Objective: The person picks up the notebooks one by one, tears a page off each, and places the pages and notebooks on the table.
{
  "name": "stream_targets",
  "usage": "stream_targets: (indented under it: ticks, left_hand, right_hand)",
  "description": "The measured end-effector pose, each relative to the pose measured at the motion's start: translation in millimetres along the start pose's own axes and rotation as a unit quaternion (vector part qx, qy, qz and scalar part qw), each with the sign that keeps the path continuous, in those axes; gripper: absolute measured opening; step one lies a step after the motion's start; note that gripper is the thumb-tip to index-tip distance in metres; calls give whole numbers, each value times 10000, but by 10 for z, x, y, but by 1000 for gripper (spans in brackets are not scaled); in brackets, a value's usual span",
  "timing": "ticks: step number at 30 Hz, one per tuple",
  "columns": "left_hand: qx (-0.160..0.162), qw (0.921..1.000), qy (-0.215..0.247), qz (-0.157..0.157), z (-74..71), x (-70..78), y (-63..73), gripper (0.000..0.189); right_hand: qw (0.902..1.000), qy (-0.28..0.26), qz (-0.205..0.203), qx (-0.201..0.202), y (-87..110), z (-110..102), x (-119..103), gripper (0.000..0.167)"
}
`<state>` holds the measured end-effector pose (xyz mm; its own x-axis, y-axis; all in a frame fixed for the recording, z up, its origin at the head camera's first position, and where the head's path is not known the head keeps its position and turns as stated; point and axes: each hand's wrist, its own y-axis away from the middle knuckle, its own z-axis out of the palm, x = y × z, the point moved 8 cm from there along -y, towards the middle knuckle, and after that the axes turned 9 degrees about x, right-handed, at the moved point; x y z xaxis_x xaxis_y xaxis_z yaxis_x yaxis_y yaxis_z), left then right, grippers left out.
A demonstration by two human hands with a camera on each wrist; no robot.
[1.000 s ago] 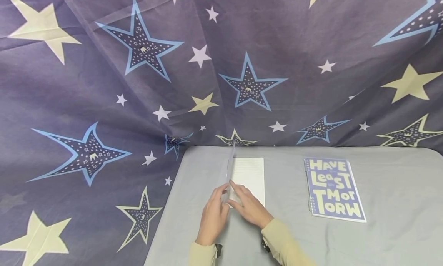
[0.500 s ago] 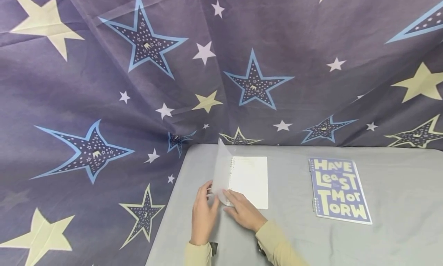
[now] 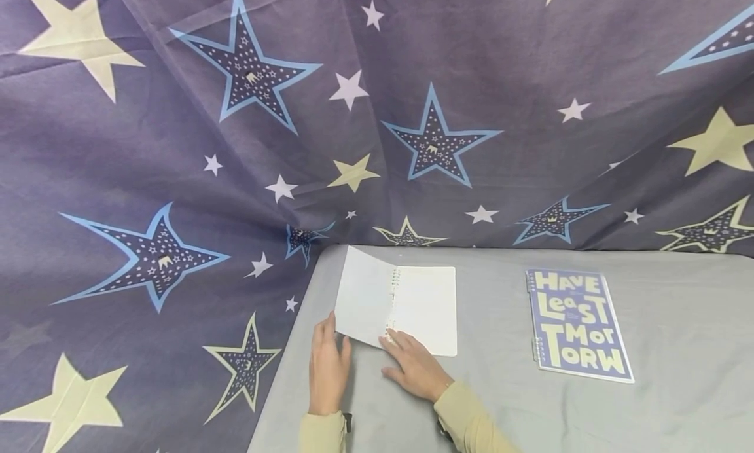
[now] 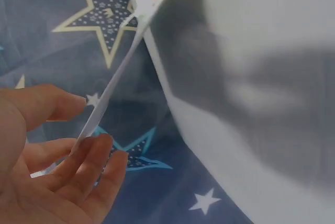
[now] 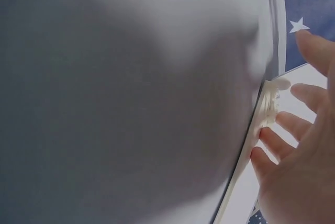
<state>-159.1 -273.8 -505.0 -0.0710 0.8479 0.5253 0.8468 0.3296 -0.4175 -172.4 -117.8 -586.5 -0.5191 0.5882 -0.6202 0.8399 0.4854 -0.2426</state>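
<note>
An opened spiral notebook lies on the grey table, its white right-hand page flat. Its turned-over cover slants up on the left, tilted above the cloth. At the cover's lower left corner is my left hand; in the left wrist view its fingers touch the cover's edge while the thumb stands apart. Near the bottom of the coil binding, my right hand rests with spread fingers on the notebook. Both hands have fairly straight, relaxed fingers.
A second spiral notebook with a blue-purple cover and large pale letters lies closed to the right. Star-patterned dark fabric hangs behind and to the left of the table.
The notebook's cover has swung left from upright to a low slant, and my left hand has moved left with it. My right hand has stayed near the binding.
</note>
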Motion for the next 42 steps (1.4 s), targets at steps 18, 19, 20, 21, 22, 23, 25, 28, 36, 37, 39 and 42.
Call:
stream_targets:
  ticks: [18,19,20,21,22,23,25,28,36,37,39,42]
  left_hand:
    - [-587,9960,-513,-434,306,-586,24,65]
    - [-614,9956,-536,-455,320,-603,32,66]
    - [-637,9953,-554,-470,332,-618,38,66]
    - [-671,9948,-585,-488,343,-631,45,66]
    - [-683,9947,-592,-490,354,-639,49,66]
    - [-688,9948,-581,-486,364,-641,51,65]
    - [-666,9952,-544,-456,378,-632,47,65]
    - [-631,9963,-450,-377,404,-596,23,64]
    - [-751,9959,-489,-103,552,-305,-55,61]
    - [-774,9955,-538,-47,582,-248,-45,60]
    - [-879,9942,-618,89,669,-126,-5,58]
    - [-1126,9911,-635,322,818,33,96,57]
  right_hand:
    - [9973,590,-389,176,63,47,-16,56]
    - [9972,610,-398,161,63,52,-15,56]
    - [9971,632,-396,136,64,59,-9,56]
    - [9977,585,-331,49,63,52,-12,57]
    - [9978,563,-356,30,63,51,-7,57]
    - [9979,532,-369,12,60,43,-1,57]
    - [9985,365,-407,-26,53,17,15,57]
    - [9993,1,-372,-105,25,-47,59,57]
    - [9996,-197,-182,-77,-172,-373,334,58]
    - [9999,-97,-125,-57,-205,-418,396,59]
    - [10000,62,1,23,-273,-517,527,62]
    - [9994,187,224,197,-355,-652,716,65]
